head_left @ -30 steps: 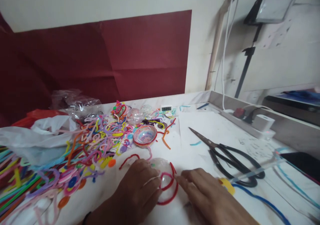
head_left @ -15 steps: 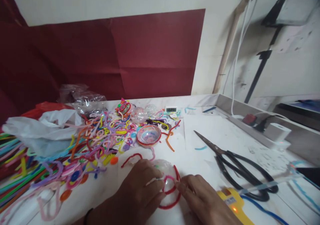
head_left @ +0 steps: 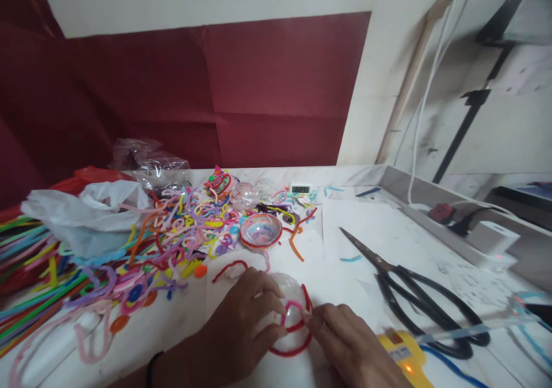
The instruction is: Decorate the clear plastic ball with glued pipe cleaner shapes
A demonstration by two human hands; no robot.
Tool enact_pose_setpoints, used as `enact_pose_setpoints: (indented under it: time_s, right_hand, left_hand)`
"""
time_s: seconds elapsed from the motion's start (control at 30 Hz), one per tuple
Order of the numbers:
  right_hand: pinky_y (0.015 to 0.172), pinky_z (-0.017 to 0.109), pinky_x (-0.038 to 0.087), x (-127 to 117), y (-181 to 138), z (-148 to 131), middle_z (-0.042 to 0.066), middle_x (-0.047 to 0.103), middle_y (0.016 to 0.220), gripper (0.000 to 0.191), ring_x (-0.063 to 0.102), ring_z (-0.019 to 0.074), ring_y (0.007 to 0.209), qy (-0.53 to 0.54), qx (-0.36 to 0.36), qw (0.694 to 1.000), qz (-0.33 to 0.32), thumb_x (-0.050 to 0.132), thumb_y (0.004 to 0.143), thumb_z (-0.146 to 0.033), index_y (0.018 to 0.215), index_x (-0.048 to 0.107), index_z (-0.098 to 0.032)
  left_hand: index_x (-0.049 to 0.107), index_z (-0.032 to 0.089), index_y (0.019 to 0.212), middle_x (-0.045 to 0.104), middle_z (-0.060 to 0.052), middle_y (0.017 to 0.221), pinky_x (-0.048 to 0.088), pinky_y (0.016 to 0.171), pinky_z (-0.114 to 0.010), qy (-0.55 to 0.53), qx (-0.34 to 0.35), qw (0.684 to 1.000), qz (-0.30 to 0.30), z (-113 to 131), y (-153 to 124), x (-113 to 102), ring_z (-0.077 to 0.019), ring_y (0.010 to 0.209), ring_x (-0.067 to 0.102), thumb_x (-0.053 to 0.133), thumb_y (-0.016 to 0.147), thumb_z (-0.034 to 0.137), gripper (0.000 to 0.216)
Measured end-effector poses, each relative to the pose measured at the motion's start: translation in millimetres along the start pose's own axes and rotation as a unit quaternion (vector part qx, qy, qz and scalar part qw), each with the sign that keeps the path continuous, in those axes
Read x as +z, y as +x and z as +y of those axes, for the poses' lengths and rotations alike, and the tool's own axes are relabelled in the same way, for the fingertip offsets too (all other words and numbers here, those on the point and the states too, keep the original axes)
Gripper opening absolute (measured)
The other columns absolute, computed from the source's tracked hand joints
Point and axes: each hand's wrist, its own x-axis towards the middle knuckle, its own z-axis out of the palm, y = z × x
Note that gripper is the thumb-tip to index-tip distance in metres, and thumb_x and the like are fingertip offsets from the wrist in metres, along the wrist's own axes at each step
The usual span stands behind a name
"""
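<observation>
A clear plastic half-sphere (head_left: pixel 292 296) lies dome-up on the white table (head_left: pixel 345 250), with a red pipe cleaner (head_left: pixel 297 346) round its rim and a pink pipe cleaner (head_left: pixel 291 306) curved over the dome. My left hand (head_left: pixel 244 325) is cupped over the dome's left side, fingers curled on it. My right hand (head_left: pixel 345 342) pinches the pink pipe cleaner at the dome's right side.
A heap of coloured pipe cleaners (head_left: pixel 172 233) and a white plastic bag (head_left: pixel 86 212) fill the left. A decorated half-sphere bowl (head_left: pixel 260 230) stands behind. Black scissors (head_left: pixel 414 296) lie to the right, a yellow glue gun (head_left: pixel 403 356) near my right hand, a power strip (head_left: pixel 483 238) beyond.
The view has shifted rightwards and the glue gun has come into sight. My right fingers have closed in on the pink pipe cleaner on the dome; my left hand stays on it.
</observation>
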Motion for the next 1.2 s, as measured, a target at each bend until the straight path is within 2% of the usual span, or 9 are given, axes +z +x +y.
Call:
enact_pose_setpoints:
  time_s: [0.1,0.2,0.33,0.5,0.6,0.83,0.97,1.2]
  right_hand:
    - [0.07,0.039,0.049,-1.5,1.3,1.1,0.01,0.059,0.107,0.032,0.057,0.0265,0.091,0.005,-0.006,1.0,-0.021,0.053,0.093,-0.02,0.125,0.047,-0.02]
    - [0.069,0.039,0.049,-1.7,2.1,-0.5,0.008,0.06,0.104,0.03,0.056,0.0264,0.089,-0.006,0.003,1.0,-0.005,0.057,0.091,-0.017,0.12,0.049,-0.02]
    - [0.068,0.04,0.048,-1.9,2.6,-3.3,0.008,0.06,0.104,0.028,0.056,0.0265,0.088,-0.014,0.01,1.0,0.006,0.053,0.093,-0.016,0.12,0.049,-0.021]
    - [0.069,0.038,0.049,-4.7,4.2,-0.7,0.009,0.061,0.107,0.03,0.058,0.0257,0.091,-0.019,0.002,0.999,-0.026,0.048,0.094,-0.015,0.123,0.05,-0.021]
    - [0.07,0.038,0.05,-6.0,4.3,0.7,0.009,0.061,0.108,0.031,0.058,0.0259,0.092,-0.014,0.003,1.0,-0.026,0.051,0.094,-0.021,0.125,0.05,-0.022]
    - [0.074,0.038,0.049,-8.0,3.3,0.3,0.008,0.062,0.109,0.035,0.057,0.0264,0.095,0.001,0.007,1.0,-0.017,0.059,0.09,-0.022,0.124,0.051,-0.024]
    - [0.074,0.037,0.047,-8.6,4.3,-1.1,0.005,0.062,0.11,0.036,0.057,0.0253,0.095,0.025,0.03,0.999,-0.022,0.062,0.088,-0.021,0.123,0.053,-0.027]
    - [0.077,0.035,0.043,-5.0,4.2,-4.8,0.002,0.063,0.11,0.036,0.056,0.0235,0.095,0.043,0.041,0.998,0.006,0.066,0.084,-0.017,0.117,0.057,-0.027]
  left_hand:
    - [0.053,0.02,0.107,0.053,-0.005,0.104,0.046,0.086,-0.035,0.001,0.007,1.0,-0.003,-1.2,1.0,0.0,-0.0202,0.095,0.05,0.057,0.082,0.001,0.032]
    - [0.055,0.022,0.111,0.051,-0.004,0.104,0.047,0.083,-0.032,0.003,0.01,1.0,-0.004,-0.4,0.7,-0.4,-0.0182,0.092,0.051,0.054,0.085,0.002,0.033]
    - [0.058,0.021,0.109,0.05,-0.005,0.104,0.047,0.083,-0.031,0.006,0.016,1.0,0.004,1.2,1.3,-1.1,-0.018,0.093,0.052,0.053,0.084,0.001,0.033]
    - [0.059,0.02,0.105,0.052,-0.006,0.105,0.047,0.084,-0.034,0.04,0.025,0.999,-0.015,1.4,0.5,-1.9,-0.0199,0.095,0.051,0.053,0.085,0.002,0.028]
    - [0.058,0.019,0.106,0.051,-0.006,0.106,0.047,0.085,-0.035,0.053,0.037,0.998,-0.01,0.9,-1.6,-1.2,-0.0201,0.095,0.051,0.051,0.085,0.001,0.029]
    - [0.058,0.022,0.106,0.051,-0.005,0.105,0.047,0.084,-0.034,0.017,0.032,0.999,0.011,-1.1,-1.5,0.8,-0.0195,0.094,0.051,0.052,0.084,0.002,0.031]
    - [0.058,0.023,0.106,0.048,-0.005,0.107,0.048,0.084,-0.033,0.003,0.033,0.999,0.025,-3.7,-1.4,2.2,-0.0189,0.095,0.051,0.053,0.084,0.003,0.03]
    - [0.061,0.024,0.105,0.047,-0.005,0.113,0.049,0.085,-0.033,0.014,0.021,0.999,0.035,-3.3,-2.6,4.2,-0.0189,0.096,0.051,0.054,0.082,0.002,0.033]
